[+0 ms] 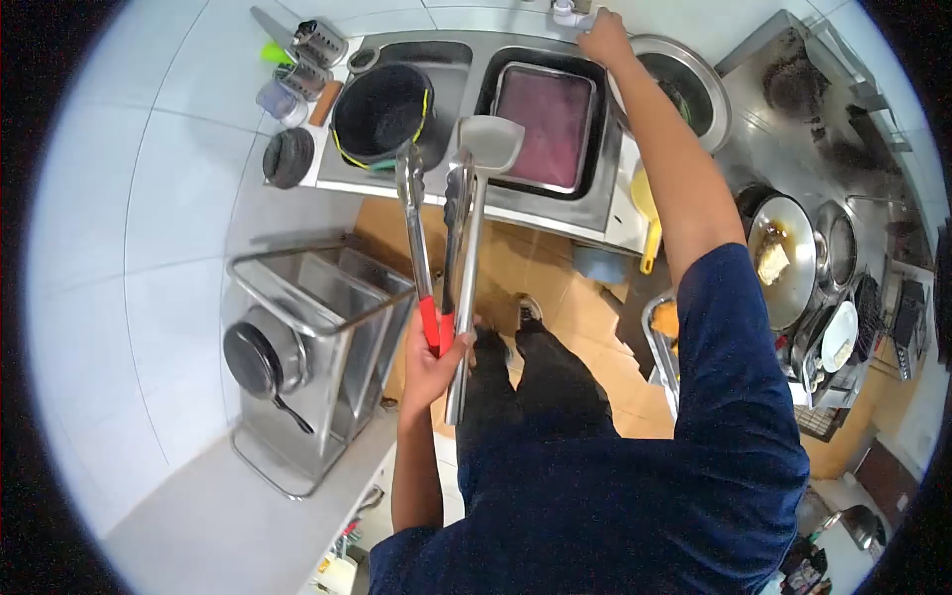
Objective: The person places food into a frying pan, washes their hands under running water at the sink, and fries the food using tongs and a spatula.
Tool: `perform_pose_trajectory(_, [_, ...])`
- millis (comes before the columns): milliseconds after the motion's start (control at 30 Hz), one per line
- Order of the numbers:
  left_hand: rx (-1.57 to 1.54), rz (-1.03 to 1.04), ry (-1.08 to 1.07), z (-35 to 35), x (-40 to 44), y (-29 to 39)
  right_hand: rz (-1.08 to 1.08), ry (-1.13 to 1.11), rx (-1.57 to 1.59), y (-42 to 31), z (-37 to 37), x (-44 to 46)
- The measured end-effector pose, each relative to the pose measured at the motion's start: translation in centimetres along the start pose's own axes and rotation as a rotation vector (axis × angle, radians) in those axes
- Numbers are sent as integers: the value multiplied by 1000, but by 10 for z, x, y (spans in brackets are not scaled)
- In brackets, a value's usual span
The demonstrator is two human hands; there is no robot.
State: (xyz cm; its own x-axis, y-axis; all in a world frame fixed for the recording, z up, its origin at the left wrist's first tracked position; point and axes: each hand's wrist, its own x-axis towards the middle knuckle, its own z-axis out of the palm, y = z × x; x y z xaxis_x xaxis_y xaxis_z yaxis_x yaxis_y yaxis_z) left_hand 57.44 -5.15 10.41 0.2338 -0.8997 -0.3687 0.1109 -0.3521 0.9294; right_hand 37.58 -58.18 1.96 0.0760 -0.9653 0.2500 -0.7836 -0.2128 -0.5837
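Observation:
My left hand [433, 367] is closed around a pair of metal tongs [417, 248] with red grips and the long handle of a wok spatula [493, 144]. Both tools point away from me, their far ends over the sink's front edge. The tong arms are spread apart. At the wall behind the sink, my right hand [605, 42] is closed at a white tap [568, 14]; the fingertips are partly hidden. Below it, the right basin holds a rectangular tray [593, 129] of reddish liquid. A black bucket [382, 111] with a yellow rim line stands at the left basin.
A large metal bowl [716, 94] sits right of the basin, beside a yellow-handled strainer [647, 213]. On the right, a wok [783, 233] holds some food. A metal rack [337, 322] stands at left, with a black pan [253, 359]. Metal utensil holders [319, 45] line the left wall.

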Motion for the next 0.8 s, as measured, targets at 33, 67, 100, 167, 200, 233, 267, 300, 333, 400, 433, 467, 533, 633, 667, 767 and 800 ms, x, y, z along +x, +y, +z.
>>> perform_pose_trajectory(33, [-13, -57, -13, -8, 8, 12, 39, -21, -3, -4, -1, 6])
perform_pose_trajectory(67, [-5, -68, -31, -17, 21, 16, 76, -32, -7, -7, -2, 14])
perform_pose_trajectory(100, [3, -81, -54, -26, 32, 20, 6, -31, -26, -9, -3, 18])
perform_pose_trajectory(167, [4, -100, -96, -45, 53, 20, -79, -172, 15, 4, 7, 38])
perform_pose_trajectory(200, [-3, -83, -106, -53, 67, 17, -123, -234, 37, 10, 11, 49])
perform_pose_trajectory(233, [-4, -77, -120, -64, 75, 15, -40, -237, -38, 6, 16, 45])
perform_pose_trajectory(267, [-5, -58, -147, -75, 91, 12, 46, -223, -118, -4, 16, 45])
perform_pose_trajectory(300, [-82, -49, -166, -83, 105, 7, 127, -209, -203, -12, 12, 46])
perform_pose_trajectory(333, [-63, -80, -203, -90, 117, 13, 141, -175, -309, -18, 14, 43])
perform_pose_trajectory(400, [-22, -150, -260, -101, 138, 29, 161, -125, -512, -26, 15, 34])
perform_pose_trajectory(433, [19, -147, -282, -105, 147, 34, 100, -74, -570, -24, 16, 31])
perform_pose_trajectory(467, [0, -159, -302, -105, 154, 41, 39, -15, -624, -19, 17, 26])
perform_pose_trajectory(533, [-30, -185, -348, -103, 166, 55, -24, 57, -656, -10, 22, 13])
perform_pose_trajectory(633, [13, -179, -383, -98, 177, 60, -13, 109, -598, -10, 35, -7])
perform_pose_trajectory(667, [29, -163, -409, -99, 181, 55, 18, 117, -579, -17, 40, -25])
perform_pose_trajectory(767, [56, -248, -422, -87, 190, 72, 124, 119, -357, -23, 68, -75])
perform_pose_trajectory(800, [45, -236, -425, -85, 192, 73, 136, 162, -160, -31, 72, -87])
